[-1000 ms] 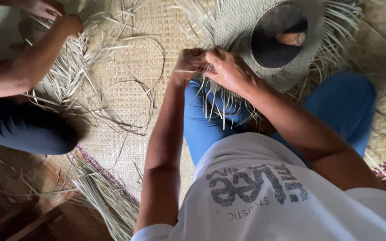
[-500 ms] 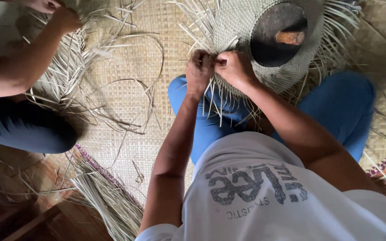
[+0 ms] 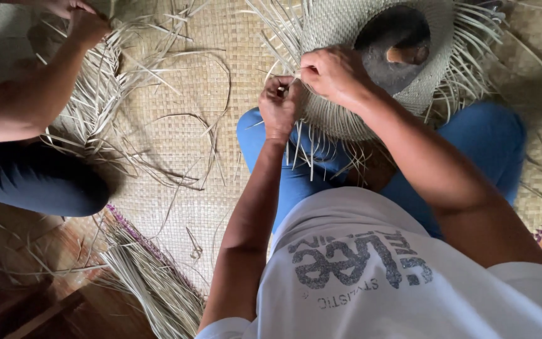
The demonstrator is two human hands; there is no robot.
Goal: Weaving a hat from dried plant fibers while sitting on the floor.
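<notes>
Both hands [image 3: 312,88] pinching straw strands, woven hat [image 3: 352,37] — on lap

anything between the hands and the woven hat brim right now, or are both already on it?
Nothing visible stands between. The left hand pinches loose straw strands at the edge of the woven hat, and the right hand rests directly on the brim. The other person's hand works apart, on a separate straw piece.

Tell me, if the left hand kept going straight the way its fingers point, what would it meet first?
Probably the right hand: the left hand points up-right at the woven hat's brim, though depth is unclear.
</notes>
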